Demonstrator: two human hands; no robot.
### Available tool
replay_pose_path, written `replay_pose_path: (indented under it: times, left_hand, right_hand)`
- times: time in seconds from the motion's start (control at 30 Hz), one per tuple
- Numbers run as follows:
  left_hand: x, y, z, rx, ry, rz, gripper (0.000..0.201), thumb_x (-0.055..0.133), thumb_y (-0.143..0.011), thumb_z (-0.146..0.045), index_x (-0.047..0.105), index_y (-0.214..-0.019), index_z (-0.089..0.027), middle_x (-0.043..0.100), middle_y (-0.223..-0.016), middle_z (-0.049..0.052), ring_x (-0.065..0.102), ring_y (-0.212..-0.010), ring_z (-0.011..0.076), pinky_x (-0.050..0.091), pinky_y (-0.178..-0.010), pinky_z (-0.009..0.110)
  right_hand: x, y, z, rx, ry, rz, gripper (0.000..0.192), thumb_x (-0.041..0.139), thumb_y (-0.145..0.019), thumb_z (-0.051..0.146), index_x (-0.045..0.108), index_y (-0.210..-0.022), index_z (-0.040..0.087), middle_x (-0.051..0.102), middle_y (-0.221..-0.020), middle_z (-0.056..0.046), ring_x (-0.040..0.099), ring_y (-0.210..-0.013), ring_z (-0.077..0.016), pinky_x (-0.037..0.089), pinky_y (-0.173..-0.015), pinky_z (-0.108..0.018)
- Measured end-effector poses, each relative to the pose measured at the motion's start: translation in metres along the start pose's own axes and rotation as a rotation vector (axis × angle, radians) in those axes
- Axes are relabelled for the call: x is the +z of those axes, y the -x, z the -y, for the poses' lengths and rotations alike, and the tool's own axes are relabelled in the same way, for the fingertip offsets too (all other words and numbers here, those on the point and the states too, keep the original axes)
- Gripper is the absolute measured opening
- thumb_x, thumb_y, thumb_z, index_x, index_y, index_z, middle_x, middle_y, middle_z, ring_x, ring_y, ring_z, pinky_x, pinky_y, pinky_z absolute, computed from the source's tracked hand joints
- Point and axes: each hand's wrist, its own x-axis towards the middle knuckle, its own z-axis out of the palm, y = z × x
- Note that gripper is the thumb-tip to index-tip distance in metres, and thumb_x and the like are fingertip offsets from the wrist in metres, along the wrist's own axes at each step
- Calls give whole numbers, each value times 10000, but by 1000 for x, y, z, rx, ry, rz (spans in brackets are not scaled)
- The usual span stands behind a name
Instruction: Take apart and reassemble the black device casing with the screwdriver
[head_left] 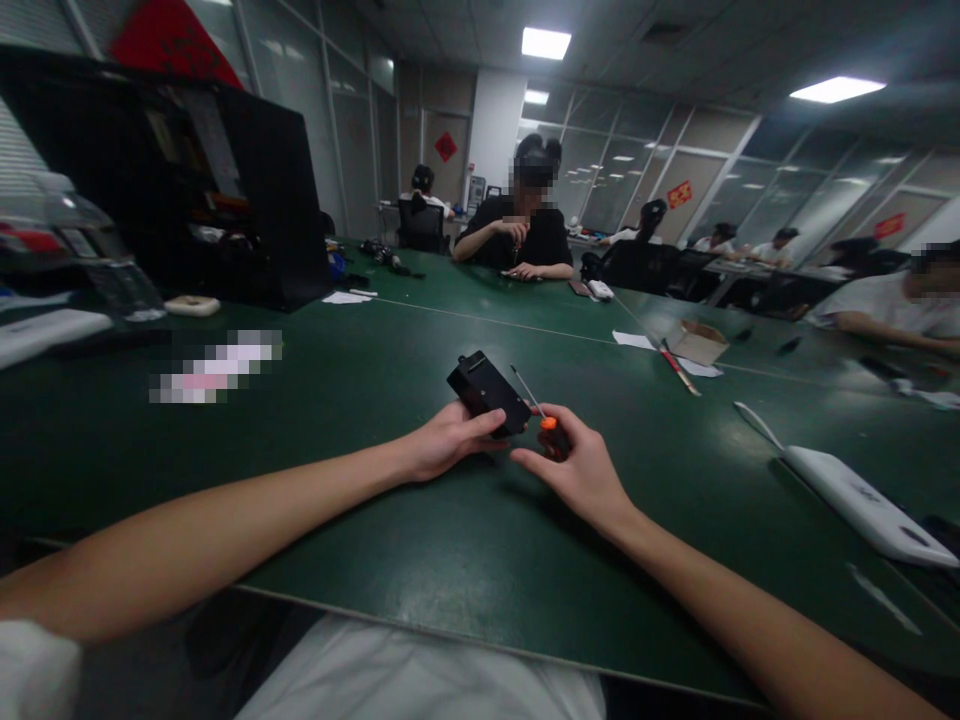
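**Hands on box and screwdriver**

Left hand (450, 445) was closed around the near end of a small black box (487, 393), held tilted just above the green counter (390, 560). Right hand (577, 470) pinched a screwdriver (541, 412) by its orange handle, shaft pointing up beside the box. Box judged rigid, light, smooth-sided; best gripped across its long edges.

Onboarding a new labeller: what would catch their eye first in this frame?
Centre frame, the left hand holds a small black rectangular plastic device tilted above the dark green table. Beside it, the right hand grips a thin metal-shafted screwdriver with an orange handle, shaft pointing up and away. Across the table, a person in a black top sits working.
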Motion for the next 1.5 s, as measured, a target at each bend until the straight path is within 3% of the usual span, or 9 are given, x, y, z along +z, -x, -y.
replay_pose_path:
  times: [0.2,0.3,0.4,0.5,0.67,0.83,1.1,1.3,1.5]
  left_hand:
    - [1,0,6,28,-107,19,606,747,-784,-405,548,-1316,-196,588,-1357,148,579,-1220,296,507,-959,402]
    - [-3,-3,0,59,-216,5,564,753,-767,-400,570,-1249,-172,635,-1278,144,611,-1159,277,504,-946,396]
    - [-13,-6,-12,143,-414,-81,523,827,-657,-339,611,-1089,-137,694,-1102,123,648,-1044,256,491,-932,377]
    - [-25,-7,-22,213,-630,-110,587,842,-615,-335,571,-1106,-162,676,-1020,69,647,-942,219,497,-846,335]
    - [-31,-3,-25,264,-1026,-41,531,808,-658,-402,606,-1095,-178,656,-1025,52,621,-924,216,468,-819,315]
    - [-26,0,-21,353,-1103,73,470,774,-714,-359,624,-1127,-191,678,-1070,54,632,-984,217,454,-869,306]
    - [-16,5,-23,469,-1193,129,499,731,-769,-458,625,-1169,-179,686,-1092,92,642,-989,230,468,-865,316]
    - [-17,6,-16,460,-1237,106,557,715,-774,-513,634,-1209,-175,719,-1111,91,679,-984,231,491,-859,306]
    - [-12,9,-21,464,-1299,194,589,698,-787,-487,615,-1271,-163,713,-1172,94,689,-1027,234,488,-890,293]
  right_hand:
    - [4,0,0,-90,63,-73,472,755,-757,450,630,-1113,166,649,-775,-20,575,-604,-150,475,-551,-267]
    - [0,0,2,-129,124,-122,401,699,-793,390,628,-1117,165,632,-728,-8,545,-552,-138,461,-521,-260]
    - [-7,-2,1,-156,177,-136,398,681,-781,359,625,-1129,172,601,-684,12,527,-526,-133,453,-505,-254]
    - [-13,-4,-4,-183,208,-93,400,674,-769,338,625,-1127,166,588,-673,20,522,-519,-127,453,-505,-248]
    - [-16,-7,-12,-218,226,17,363,645,-771,310,625,-1108,177,640,-757,-3,557,-570,-130,466,-551,-247]
    - [-15,-6,-12,-261,271,63,391,648,-767,304,619,-1129,162,667,-783,-20,582,-593,-142,471,-581,-253]
    - [-8,-3,-10,-288,261,111,398,665,-764,290,605,-1130,148,690,-827,-33,600,-609,-138,471,-578,-240]
    - [-8,-3,-12,-337,258,131,401,674,-780,306,597,-1140,147,712,-882,-56,638,-651,-150,500,-626,-249]
    - [-7,-1,-14,-422,245,164,411,675,-803,331,578,-1168,170,725,-948,-73,681,-731,-175,525,-678,-261]
